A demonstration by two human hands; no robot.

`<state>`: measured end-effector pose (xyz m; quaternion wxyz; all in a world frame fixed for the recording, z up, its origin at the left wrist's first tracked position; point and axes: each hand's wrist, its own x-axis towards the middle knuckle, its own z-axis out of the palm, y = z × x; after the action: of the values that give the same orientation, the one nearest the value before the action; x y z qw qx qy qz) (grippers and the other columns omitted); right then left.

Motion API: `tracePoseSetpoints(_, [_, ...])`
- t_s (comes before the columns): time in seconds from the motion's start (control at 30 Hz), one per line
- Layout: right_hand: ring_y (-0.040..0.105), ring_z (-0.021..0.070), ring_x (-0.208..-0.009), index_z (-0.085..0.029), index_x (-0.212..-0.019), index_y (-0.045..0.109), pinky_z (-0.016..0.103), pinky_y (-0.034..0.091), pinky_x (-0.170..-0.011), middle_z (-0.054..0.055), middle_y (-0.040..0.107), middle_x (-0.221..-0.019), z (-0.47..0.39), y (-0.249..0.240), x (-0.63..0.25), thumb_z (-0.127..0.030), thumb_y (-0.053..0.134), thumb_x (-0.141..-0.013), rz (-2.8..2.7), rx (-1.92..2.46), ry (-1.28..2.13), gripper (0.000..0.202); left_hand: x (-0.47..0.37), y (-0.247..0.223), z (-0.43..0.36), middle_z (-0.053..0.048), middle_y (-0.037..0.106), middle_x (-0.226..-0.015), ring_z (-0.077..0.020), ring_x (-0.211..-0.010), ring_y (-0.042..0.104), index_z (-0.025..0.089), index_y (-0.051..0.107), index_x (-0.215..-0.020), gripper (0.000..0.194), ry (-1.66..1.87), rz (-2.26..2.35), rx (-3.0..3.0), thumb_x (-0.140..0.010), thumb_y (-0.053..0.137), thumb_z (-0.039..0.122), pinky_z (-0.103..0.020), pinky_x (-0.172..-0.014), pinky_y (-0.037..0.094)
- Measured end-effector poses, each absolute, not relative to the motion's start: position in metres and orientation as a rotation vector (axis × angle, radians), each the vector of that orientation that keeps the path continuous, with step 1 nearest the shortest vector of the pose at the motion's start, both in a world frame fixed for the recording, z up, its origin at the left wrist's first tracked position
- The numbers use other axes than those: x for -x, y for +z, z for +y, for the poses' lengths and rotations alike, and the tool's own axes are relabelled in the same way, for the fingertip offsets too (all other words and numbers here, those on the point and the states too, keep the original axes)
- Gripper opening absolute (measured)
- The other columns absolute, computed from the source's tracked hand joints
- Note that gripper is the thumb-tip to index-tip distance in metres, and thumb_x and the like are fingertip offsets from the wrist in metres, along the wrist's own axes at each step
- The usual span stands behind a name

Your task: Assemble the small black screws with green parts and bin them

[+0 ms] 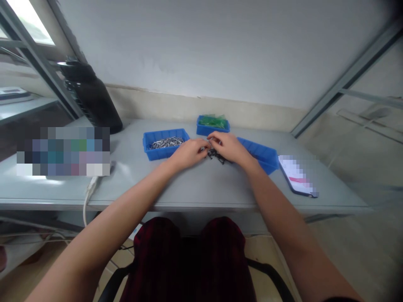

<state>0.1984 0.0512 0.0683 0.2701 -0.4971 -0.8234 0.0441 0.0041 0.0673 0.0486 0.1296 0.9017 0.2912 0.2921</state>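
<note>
My left hand (191, 152) is bent at the fingers, its thumb and fingertips drawn together beside my right hand (229, 146). The right hand arches over the table with its fingers curled inward, thumb and fingertips close together. Whatever lies in either pinch is too small to make out. Under the right palm, a small heap of black screw-like pieces (216, 156) lies on the grey table (201, 184). Just left of my left hand stands a blue bin (150, 152) of thin silver metal pins or screws (166, 142). Another blue bin (262, 153) is partly hidden behind my right hand.
Behind the hands, a small blue bin (211, 131) holds green plastic pieces (214, 121). A phone (297, 176) lies at right. Toward the left are a black bottle (94, 98), a blurred-out object (63, 152) and a white cable (90, 191). A wall rises behind the table.
</note>
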Motion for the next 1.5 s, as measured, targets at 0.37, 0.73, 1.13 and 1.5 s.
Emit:
tracePoseSetpoints(0.37, [0.067,0.0211,-0.091,-0.020,-0.111,0.068,0.030,0.047,-0.081,0.008,0.074,-0.105,0.0485,0.0711,-0.1968,-0.022,0.045,-0.093,-2.207,1.375,0.148,0.029,-0.0039,0.0472,0.0671,-0.005,0.072,-0.091,-0.0155,-0.072,0.061,0.018,0.069,-0.095,0.022,0.852,0.870,-2.629,-0.087,0.049,0.016,-0.029,-0.070,0.047])
tracePoseSetpoints(0.73, [0.067,0.0208,-0.089,-0.020,-0.112,0.067,0.030,0.047,-0.079,0.008,0.074,-0.104,0.0497,0.0697,-0.1978,-0.023,0.046,-0.093,-2.210,1.354,0.161,0.029,-0.0040,0.0488,0.0667,-0.005,0.073,-0.094,-0.0164,-0.076,0.062,0.018,0.069,-0.095,0.022,0.822,0.862,-2.623,-0.086,0.049,0.016,-0.029,-0.072,0.046])
tracePoseSetpoints(1.13, [0.067,0.0219,-0.089,-0.021,-0.111,0.068,0.032,0.048,-0.080,0.008,0.074,-0.103,0.0491,0.0709,-0.1972,-0.022,0.046,-0.093,-2.219,1.363,0.144,0.029,-0.0043,0.0494,0.0657,-0.006,0.072,-0.094,-0.0171,-0.078,0.063,0.017,0.069,-0.095,0.022,0.810,0.860,-2.636,-0.087,0.048,0.015,-0.030,-0.074,0.048])
tracePoseSetpoints(1.5, [0.067,0.0212,-0.090,-0.020,-0.111,0.068,0.031,0.048,-0.080,0.008,0.074,-0.104,0.0492,0.0706,-0.1973,-0.022,0.045,-0.093,-2.215,1.367,0.166,0.029,-0.0042,0.0492,0.0658,-0.007,0.073,-0.096,-0.0178,-0.080,0.064,0.017,0.069,-0.095,0.022,0.806,0.841,-2.647,-0.088,0.048,0.016,-0.031,-0.076,0.049])
